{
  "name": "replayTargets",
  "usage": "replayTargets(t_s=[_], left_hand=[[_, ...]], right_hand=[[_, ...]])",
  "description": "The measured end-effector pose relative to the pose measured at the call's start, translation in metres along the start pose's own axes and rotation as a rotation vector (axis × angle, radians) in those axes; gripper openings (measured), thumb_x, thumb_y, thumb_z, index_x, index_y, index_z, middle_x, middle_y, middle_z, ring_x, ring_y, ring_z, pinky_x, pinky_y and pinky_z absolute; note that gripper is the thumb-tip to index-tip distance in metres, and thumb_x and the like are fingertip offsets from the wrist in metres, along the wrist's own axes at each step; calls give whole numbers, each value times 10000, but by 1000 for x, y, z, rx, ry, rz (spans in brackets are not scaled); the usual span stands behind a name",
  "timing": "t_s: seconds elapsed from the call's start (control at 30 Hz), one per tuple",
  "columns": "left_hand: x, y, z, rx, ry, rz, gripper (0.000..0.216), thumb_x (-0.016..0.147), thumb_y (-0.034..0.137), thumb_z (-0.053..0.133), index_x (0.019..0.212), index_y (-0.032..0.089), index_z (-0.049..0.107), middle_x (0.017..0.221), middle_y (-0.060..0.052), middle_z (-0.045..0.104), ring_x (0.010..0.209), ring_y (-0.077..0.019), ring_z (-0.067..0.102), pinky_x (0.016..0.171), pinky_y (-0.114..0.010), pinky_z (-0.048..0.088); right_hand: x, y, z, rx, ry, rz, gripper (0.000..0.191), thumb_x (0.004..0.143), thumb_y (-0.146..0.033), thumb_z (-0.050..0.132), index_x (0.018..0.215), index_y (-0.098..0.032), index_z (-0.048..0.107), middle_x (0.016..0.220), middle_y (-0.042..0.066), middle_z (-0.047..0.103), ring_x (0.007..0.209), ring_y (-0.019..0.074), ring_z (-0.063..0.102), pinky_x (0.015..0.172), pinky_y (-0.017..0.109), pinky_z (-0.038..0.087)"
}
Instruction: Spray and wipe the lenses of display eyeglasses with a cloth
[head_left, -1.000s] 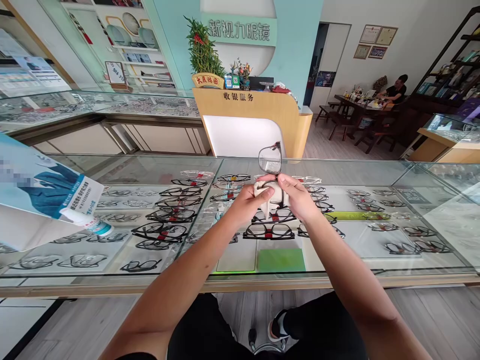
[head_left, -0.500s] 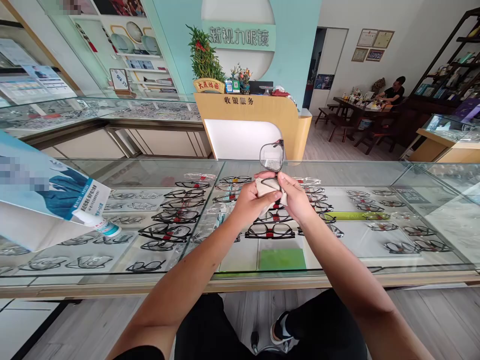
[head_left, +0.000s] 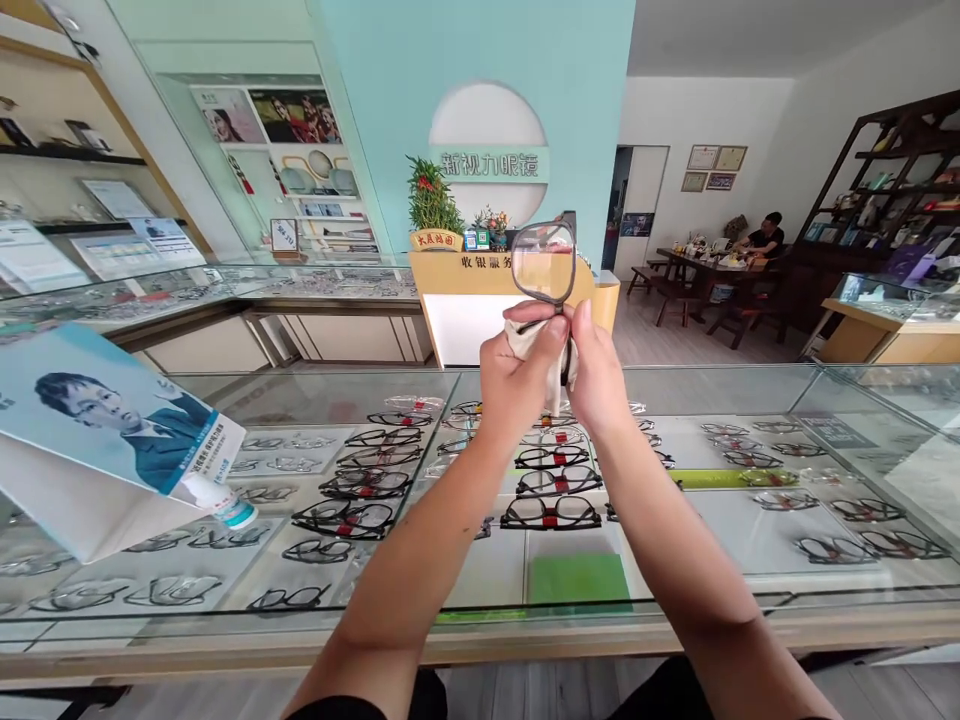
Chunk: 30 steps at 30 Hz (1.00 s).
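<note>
A pair of dark-rimmed eyeglasses (head_left: 544,262) is held up in front of me, turned on end, with one lens standing above my fingers. My left hand (head_left: 511,385) is closed on a pale cleaning cloth (head_left: 523,340), its thumb pressing the cloth over the lower lens. My right hand (head_left: 598,372) pinches the eyeglasses from the other side, its thumb pointing up. Cloth and fingers hide most of the lower half. Both hands are above a glass display case (head_left: 675,610), where rows of spectacles (head_left: 551,513) lie under the glass.
A folded advertising stand (head_left: 97,420) and a white bottle with a teal band (head_left: 225,502) are on the left of the case. Beyond it stands a cashier counter (head_left: 450,325) with a plant (head_left: 435,198). A person (head_left: 765,238) sits at a table far right.
My view has tilted up. Both hands have lifted the eyeglasses and cloth higher, closer to my face, and the upper lens has turned slightly. The grip stays on both.
</note>
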<state>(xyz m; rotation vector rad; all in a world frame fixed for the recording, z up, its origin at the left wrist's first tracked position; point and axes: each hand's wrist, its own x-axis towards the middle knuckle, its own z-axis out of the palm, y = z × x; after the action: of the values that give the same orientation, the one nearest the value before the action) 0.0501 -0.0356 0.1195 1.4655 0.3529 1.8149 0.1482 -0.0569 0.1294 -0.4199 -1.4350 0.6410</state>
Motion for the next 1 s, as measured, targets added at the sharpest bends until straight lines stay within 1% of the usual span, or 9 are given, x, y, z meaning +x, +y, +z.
replayTargets(t_s=[0.13,0.23,0.33,0.4,0.53,0.67,0.8,0.9,1.0], left_hand=[[-4,5,-9,96,-1,-11,613,906,815,842,886,203,798,714,-7,689,670,-160,645,615,-295,525],[-3,6,-15,159,-33,-50,657,943,872,752,927,217,799,650,14,616,604,-147,569,551,-291,456],[3,1,-24,176,-147,-133,677,968,892,698,914,222,782,643,1,608,622,-170,578,575,-311,465],[9,-3,-32,148,-258,-193,666,971,878,708,909,218,772,704,-21,662,696,-195,633,644,-325,512],[18,-6,-49,46,-452,-292,588,962,769,816,1082,194,796,924,-59,774,889,-230,710,795,-338,567],[21,-2,-54,11,-564,-334,519,937,649,904,1115,176,785,891,-57,748,805,-202,658,722,-317,526],[19,-4,-46,43,-538,-276,505,877,592,972,1094,178,782,931,-57,754,818,-193,651,745,-313,539],[14,-6,-36,34,-440,-241,536,807,592,1022,1048,179,781,951,-57,770,851,-194,674,779,-311,561],[8,-4,-27,46,-331,-201,551,798,656,1010,992,189,788,902,-47,765,827,-193,671,771,-319,569]], right_hand=[[-2,9,7,114,-30,23,542,1135,-737,568,1151,-315,908,1285,18,881,1313,273,797,1262,463,588],[-2,13,9,214,5,97,485,1108,-707,631,1167,-312,906,1309,28,881,1320,293,799,1251,473,603],[-1,13,6,264,55,179,423,1069,-676,692,1134,-319,909,1308,42,882,1341,321,792,1248,505,610],[0,11,1,283,69,238,411,1025,-679,742,1108,-315,914,1258,58,891,1301,347,805,1204,540,641],[4,6,-11,328,52,325,420,952,-677,818,1075,-289,923,1162,75,909,1234,366,817,1130,554,688],[7,4,-17,365,26,336,376,956,-637,833,1025,-278,921,1226,67,911,1253,350,818,1173,540,667],[5,7,-13,357,47,301,380,989,-646,801,1031,-285,912,1286,62,898,1293,347,809,1184,539,653],[1,10,-4,335,100,262,399,1010,-667,769,1039,-294,909,1286,58,896,1301,337,806,1233,545,619],[-3,13,4,308,122,244,425,1024,-688,740,1065,-304,917,1265,51,903,1285,335,810,1271,554,596]])
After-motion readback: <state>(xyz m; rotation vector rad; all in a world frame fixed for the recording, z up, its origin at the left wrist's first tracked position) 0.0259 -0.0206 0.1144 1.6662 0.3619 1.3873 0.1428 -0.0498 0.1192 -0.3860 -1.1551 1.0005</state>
